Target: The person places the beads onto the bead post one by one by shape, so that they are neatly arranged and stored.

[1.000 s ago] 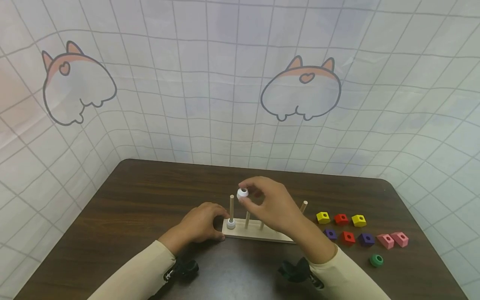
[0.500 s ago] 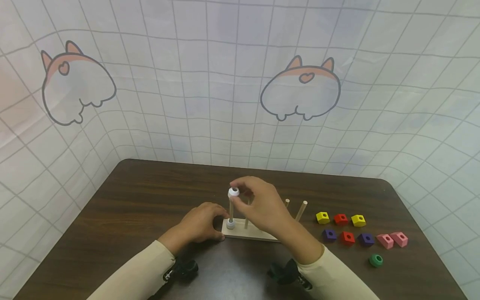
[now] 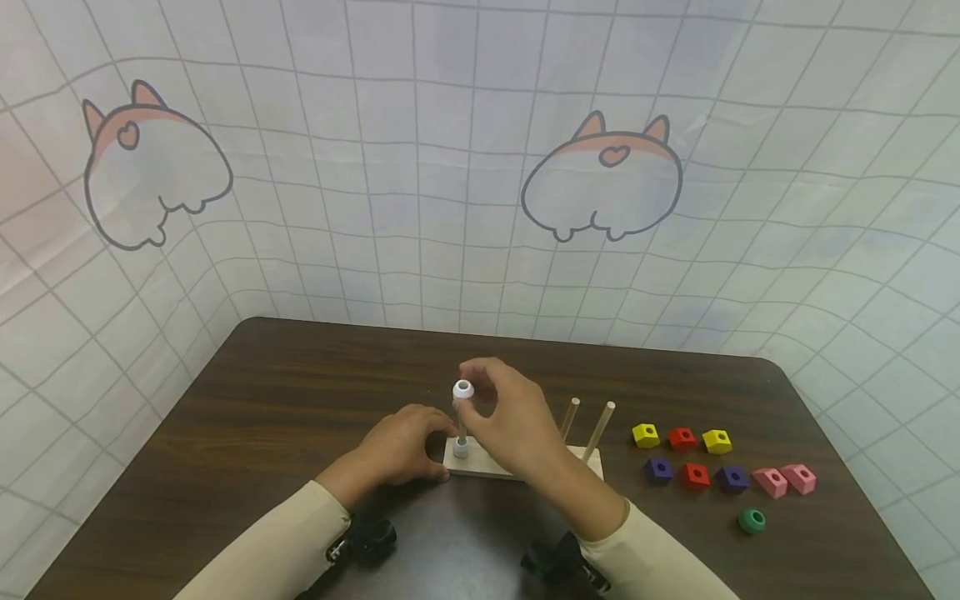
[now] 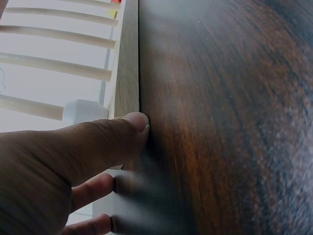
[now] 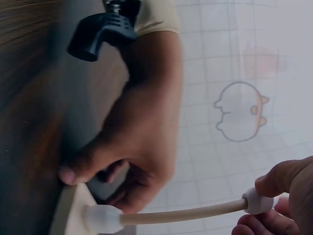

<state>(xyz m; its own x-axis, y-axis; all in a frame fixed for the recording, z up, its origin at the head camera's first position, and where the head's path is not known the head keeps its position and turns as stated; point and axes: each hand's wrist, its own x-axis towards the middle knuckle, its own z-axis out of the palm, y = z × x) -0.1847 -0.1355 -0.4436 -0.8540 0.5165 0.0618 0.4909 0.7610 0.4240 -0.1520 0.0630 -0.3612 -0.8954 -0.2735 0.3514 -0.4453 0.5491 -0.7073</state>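
The wooden peg stand (image 3: 480, 465) lies on the table, its row of upright pegs running left to right. My left hand (image 3: 397, 446) grips the stand's left end; in the left wrist view the thumb (image 4: 110, 139) presses its front edge. A white bead (image 3: 461, 448) sits at the bottom of the leftmost peg (image 5: 183, 215). With thumb and fingers, my right hand (image 3: 517, 425) pinches a second white bead (image 3: 462, 389) at the top of that peg. In the right wrist view the peg's tip meets this bead. The right hand hides some middle pegs in the head view.
Right of the stand lie yellow blocks (image 3: 646, 436), red blocks (image 3: 695, 477), purple blocks (image 3: 732, 479) and pink blocks (image 3: 771, 482), all with holes. A green bead (image 3: 752, 522) lies in front of them. A white grid-patterned curtain (image 3: 465, 167) hangs behind the table (image 3: 315, 358).
My right hand has moved left with the white bead, from beside the leftmost peg to over its top, and the bead has tipped more level. The left hand stays put.
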